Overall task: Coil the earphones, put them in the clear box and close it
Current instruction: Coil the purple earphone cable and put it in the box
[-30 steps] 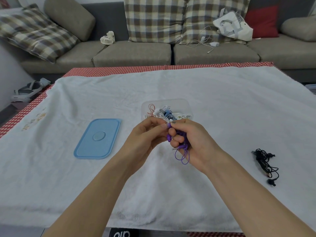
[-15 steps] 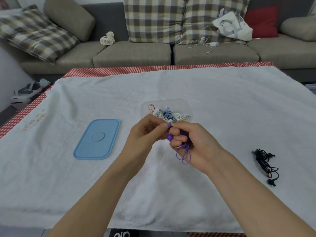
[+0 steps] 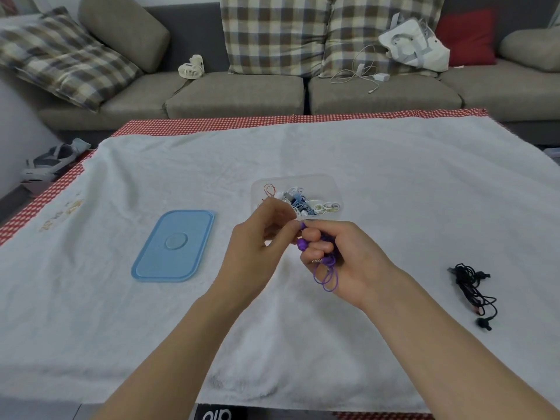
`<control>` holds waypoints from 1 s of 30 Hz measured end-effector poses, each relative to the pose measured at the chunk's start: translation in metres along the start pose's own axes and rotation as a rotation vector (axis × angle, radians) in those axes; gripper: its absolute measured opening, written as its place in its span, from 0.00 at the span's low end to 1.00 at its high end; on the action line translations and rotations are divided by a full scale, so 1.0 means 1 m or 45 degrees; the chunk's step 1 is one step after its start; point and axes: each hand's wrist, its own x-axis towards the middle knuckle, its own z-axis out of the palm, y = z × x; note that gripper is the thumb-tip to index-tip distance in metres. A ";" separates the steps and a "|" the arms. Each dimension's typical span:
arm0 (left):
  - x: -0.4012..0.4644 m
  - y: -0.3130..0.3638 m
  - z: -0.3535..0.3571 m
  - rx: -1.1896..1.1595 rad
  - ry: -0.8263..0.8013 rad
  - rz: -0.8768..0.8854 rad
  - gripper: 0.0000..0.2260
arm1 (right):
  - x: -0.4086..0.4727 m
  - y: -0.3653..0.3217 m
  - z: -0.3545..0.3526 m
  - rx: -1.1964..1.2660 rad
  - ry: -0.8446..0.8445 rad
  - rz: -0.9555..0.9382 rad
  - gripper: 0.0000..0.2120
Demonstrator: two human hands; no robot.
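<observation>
Head view: your right hand (image 3: 348, 259) is curled shut around the thin purple earphones (image 3: 325, 269); a few cable loops hang below the fingers. Your left hand (image 3: 260, 247) pinches one purple earbud w/ thumb & fingertips, other fingers bent. Both hands hover just in front of the clear plastic box (image 3: 331, 189), which is open and holds other coiled earphones. The light-blue flat lid (image 3: 174, 245) lies on the white towel (image 3: 394, 177), left of the box. Vs. 0.5 s ago: hands almost same place, same grip.
</observation>
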 end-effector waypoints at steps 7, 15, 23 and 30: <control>-0.008 0.003 0.000 0.352 0.135 0.353 0.05 | -0.005 -0.004 -0.004 0.206 -0.084 0.156 0.06; -0.012 0.004 -0.002 0.383 0.218 0.483 0.04 | -0.008 -0.004 -0.008 0.282 -0.222 0.263 0.05; -0.010 0.002 -0.006 0.421 0.174 0.550 0.02 | -0.007 -0.005 -0.007 0.208 -0.217 0.279 0.04; -0.008 0.001 -0.010 0.407 0.107 0.574 0.04 | -0.008 -0.006 -0.009 0.109 -0.223 0.308 0.04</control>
